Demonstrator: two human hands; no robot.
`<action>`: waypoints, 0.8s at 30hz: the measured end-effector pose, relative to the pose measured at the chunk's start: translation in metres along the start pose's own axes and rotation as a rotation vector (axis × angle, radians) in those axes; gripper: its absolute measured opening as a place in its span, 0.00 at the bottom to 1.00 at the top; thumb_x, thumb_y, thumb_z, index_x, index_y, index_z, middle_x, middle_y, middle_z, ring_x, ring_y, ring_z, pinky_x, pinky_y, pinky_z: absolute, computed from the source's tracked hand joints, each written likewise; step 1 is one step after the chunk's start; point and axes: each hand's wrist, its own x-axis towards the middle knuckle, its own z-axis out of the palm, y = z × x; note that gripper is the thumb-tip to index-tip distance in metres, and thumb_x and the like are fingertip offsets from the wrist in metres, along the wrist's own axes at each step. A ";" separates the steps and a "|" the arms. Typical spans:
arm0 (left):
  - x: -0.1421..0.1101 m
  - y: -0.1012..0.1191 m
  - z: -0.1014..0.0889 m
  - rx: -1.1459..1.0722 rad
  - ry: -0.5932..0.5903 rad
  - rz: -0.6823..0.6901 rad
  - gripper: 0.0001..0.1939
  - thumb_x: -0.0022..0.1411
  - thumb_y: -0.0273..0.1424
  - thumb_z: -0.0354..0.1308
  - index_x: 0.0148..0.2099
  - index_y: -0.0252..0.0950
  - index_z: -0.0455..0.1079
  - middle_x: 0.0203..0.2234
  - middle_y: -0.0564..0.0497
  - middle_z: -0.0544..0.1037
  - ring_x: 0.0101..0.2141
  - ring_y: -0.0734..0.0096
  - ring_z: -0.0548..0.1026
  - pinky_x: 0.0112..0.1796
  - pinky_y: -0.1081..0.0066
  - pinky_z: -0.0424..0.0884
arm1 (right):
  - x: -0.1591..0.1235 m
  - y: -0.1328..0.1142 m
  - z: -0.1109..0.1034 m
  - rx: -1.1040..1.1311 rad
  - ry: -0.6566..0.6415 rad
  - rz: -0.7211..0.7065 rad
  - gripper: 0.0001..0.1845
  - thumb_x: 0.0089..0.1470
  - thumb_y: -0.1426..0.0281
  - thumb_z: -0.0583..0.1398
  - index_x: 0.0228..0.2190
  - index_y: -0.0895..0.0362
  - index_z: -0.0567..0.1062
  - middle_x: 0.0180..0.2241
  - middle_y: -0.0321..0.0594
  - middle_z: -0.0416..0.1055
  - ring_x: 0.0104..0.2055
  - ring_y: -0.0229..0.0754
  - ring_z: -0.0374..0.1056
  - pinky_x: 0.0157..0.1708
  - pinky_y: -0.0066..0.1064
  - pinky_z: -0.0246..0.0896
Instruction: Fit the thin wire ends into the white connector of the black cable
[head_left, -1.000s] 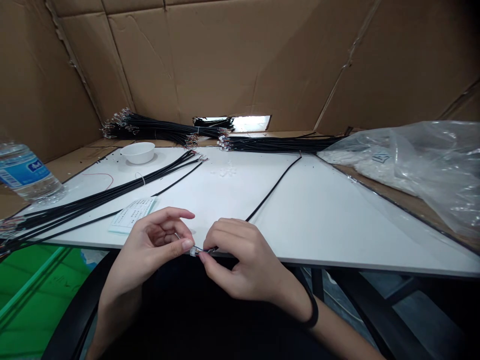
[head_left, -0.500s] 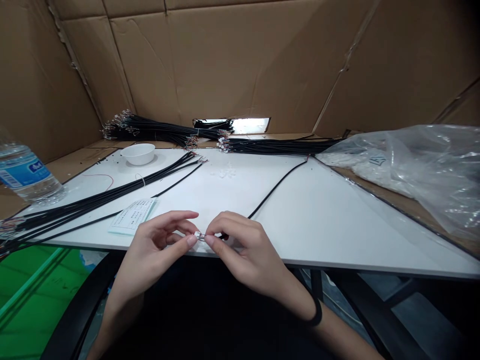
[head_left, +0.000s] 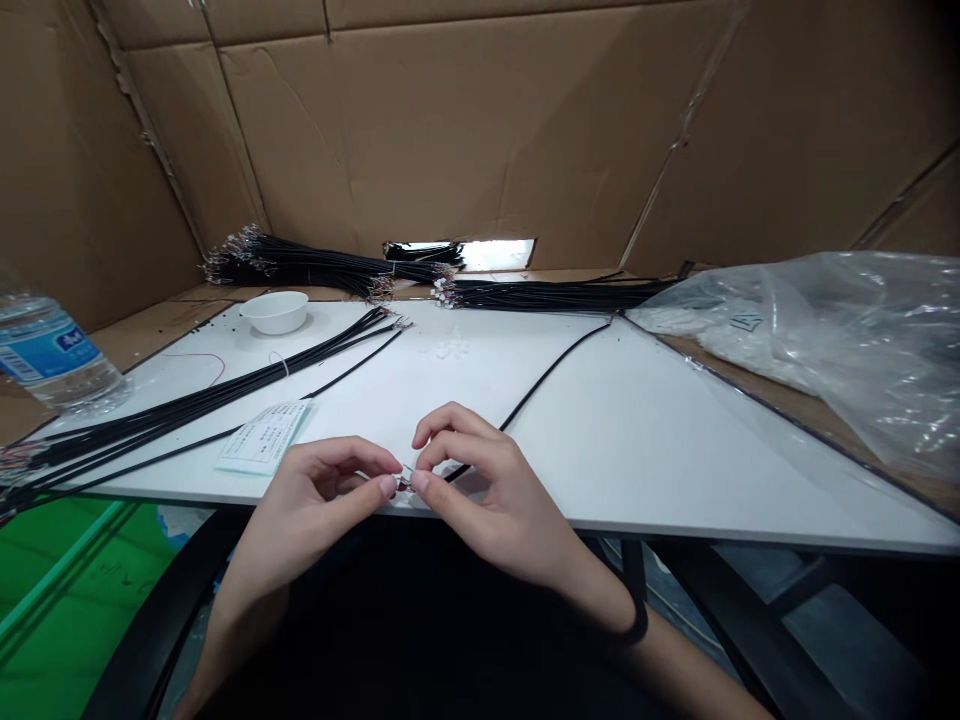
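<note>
My left hand (head_left: 330,500) pinches a small white connector (head_left: 400,482) between thumb and forefinger at the table's front edge; the fingertips cover most of it. Facing it, my right hand (head_left: 487,490) has thumb and forefinger closed on thin wires (head_left: 409,475) at the end of a black cable (head_left: 551,372). The cable runs from under my right hand up and back across the white table (head_left: 637,430). Whether any wire sits inside the connector I cannot tell. A few loose white connectors (head_left: 450,347) lie on the table beyond my hands.
Bundles of black cables lie at the left (head_left: 225,385) and along the back (head_left: 555,293). A white bowl (head_left: 274,313), a printed label sheet (head_left: 262,440) and a water bottle (head_left: 56,355) are on the left. On the right rests a clear plastic bag (head_left: 817,330). Cardboard walls (head_left: 480,130) surround the table.
My right hand's fingers have shifted, with the middle of the hand slightly raised and a finger lifted. The left fingertips have closed in nearer the connector, which is now more hidden.
</note>
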 end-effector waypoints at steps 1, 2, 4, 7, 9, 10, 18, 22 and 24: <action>0.001 0.000 0.000 -0.018 0.001 -0.002 0.01 0.55 0.29 0.67 0.32 0.37 0.79 0.26 0.51 0.81 0.28 0.73 0.76 0.30 0.79 0.72 | 0.000 0.000 0.000 -0.002 0.003 0.001 0.07 0.54 0.78 0.59 0.26 0.57 0.72 0.36 0.39 0.67 0.38 0.38 0.66 0.41 0.32 0.62; 0.001 0.000 0.000 -0.035 0.005 -0.004 0.02 0.54 0.29 0.67 0.32 0.37 0.80 0.26 0.51 0.81 0.28 0.72 0.77 0.30 0.78 0.73 | 0.000 0.000 0.000 -0.003 0.006 0.002 0.07 0.54 0.78 0.59 0.26 0.57 0.72 0.36 0.39 0.67 0.38 0.39 0.66 0.41 0.33 0.62; 0.002 0.000 0.000 -0.061 0.014 -0.003 0.02 0.53 0.29 0.68 0.32 0.36 0.80 0.26 0.51 0.82 0.28 0.71 0.78 0.31 0.77 0.74 | 0.000 0.001 0.000 -0.004 0.011 0.009 0.07 0.53 0.77 0.59 0.26 0.57 0.72 0.36 0.39 0.67 0.38 0.39 0.66 0.41 0.33 0.62; 0.002 0.000 -0.001 -0.084 0.014 0.004 0.03 0.52 0.28 0.69 0.32 0.37 0.81 0.26 0.50 0.82 0.29 0.70 0.79 0.31 0.77 0.75 | 0.000 0.002 0.001 -0.003 0.014 0.005 0.06 0.53 0.78 0.60 0.26 0.57 0.73 0.35 0.38 0.67 0.37 0.38 0.67 0.41 0.32 0.62; 0.001 -0.001 -0.002 -0.099 0.010 0.009 0.02 0.52 0.28 0.69 0.32 0.37 0.81 0.26 0.51 0.82 0.28 0.71 0.79 0.31 0.78 0.75 | 0.000 0.003 0.001 0.004 0.015 -0.010 0.06 0.53 0.77 0.62 0.26 0.57 0.74 0.35 0.38 0.68 0.38 0.38 0.67 0.41 0.32 0.63; 0.001 -0.002 -0.002 -0.106 0.007 0.009 0.03 0.52 0.28 0.69 0.32 0.37 0.81 0.26 0.51 0.82 0.28 0.71 0.79 0.31 0.78 0.75 | 0.000 0.003 0.001 0.011 0.017 -0.017 0.05 0.53 0.77 0.62 0.26 0.57 0.75 0.36 0.38 0.68 0.38 0.38 0.67 0.41 0.32 0.63; 0.003 -0.004 -0.001 -0.189 -0.001 0.002 0.04 0.50 0.29 0.71 0.31 0.36 0.81 0.25 0.50 0.83 0.27 0.71 0.80 0.31 0.78 0.76 | 0.003 0.002 -0.005 0.132 -0.015 0.097 0.07 0.51 0.73 0.65 0.23 0.57 0.76 0.38 0.39 0.68 0.39 0.39 0.67 0.44 0.35 0.62; 0.005 -0.004 0.000 -0.264 -0.010 -0.017 0.04 0.50 0.28 0.71 0.31 0.36 0.82 0.24 0.50 0.83 0.26 0.72 0.80 0.30 0.79 0.76 | 0.006 0.001 -0.006 0.177 -0.051 0.129 0.06 0.50 0.72 0.66 0.23 0.57 0.77 0.39 0.39 0.68 0.39 0.39 0.66 0.42 0.34 0.63; 0.006 -0.005 0.000 -0.282 -0.005 -0.013 0.04 0.49 0.28 0.71 0.31 0.36 0.82 0.24 0.49 0.83 0.26 0.71 0.80 0.30 0.78 0.77 | 0.007 0.000 -0.006 0.169 -0.042 0.132 0.06 0.51 0.72 0.65 0.23 0.57 0.77 0.39 0.39 0.68 0.39 0.39 0.66 0.41 0.33 0.64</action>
